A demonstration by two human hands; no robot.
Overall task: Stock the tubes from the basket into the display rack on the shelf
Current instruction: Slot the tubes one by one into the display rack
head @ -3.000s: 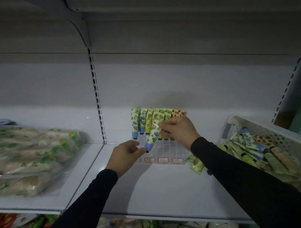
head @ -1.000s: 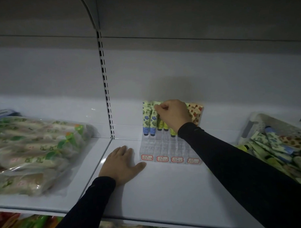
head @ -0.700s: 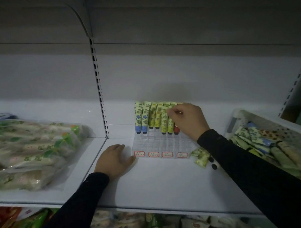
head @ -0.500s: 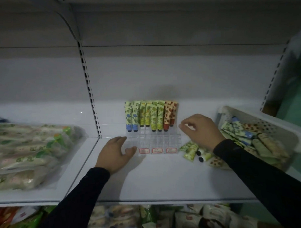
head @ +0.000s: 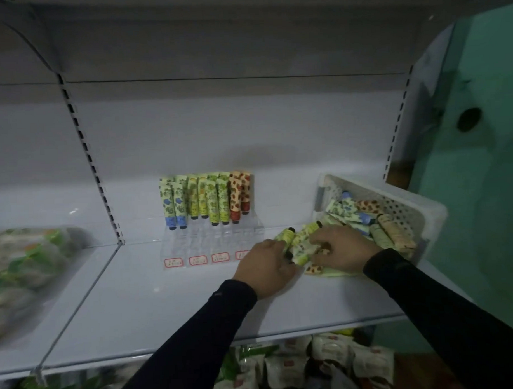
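Note:
A clear display rack stands at the back of the white shelf, with several patterned tubes upright in its rear rows. The white perforated basket sits at the right with more tubes inside. Between rack and basket lies a small pile of loose tubes. My left hand reaches into the pile from the left, fingers curled round a green tube with a black cap. My right hand lies knuckles-up on the pile's right side, fingers curled over tubes. The front rack rows are partly hidden by my left hand.
Clear bags of green-printed goods fill the neighbouring shelf at left, beyond a slotted upright. Packets crowd the shelf below. A green wall closes the right side.
My right hand left the rack's tubes and dropped to the loose pile by the basket. My left hand slid right from beside the rack to the same pile. The view swung right.

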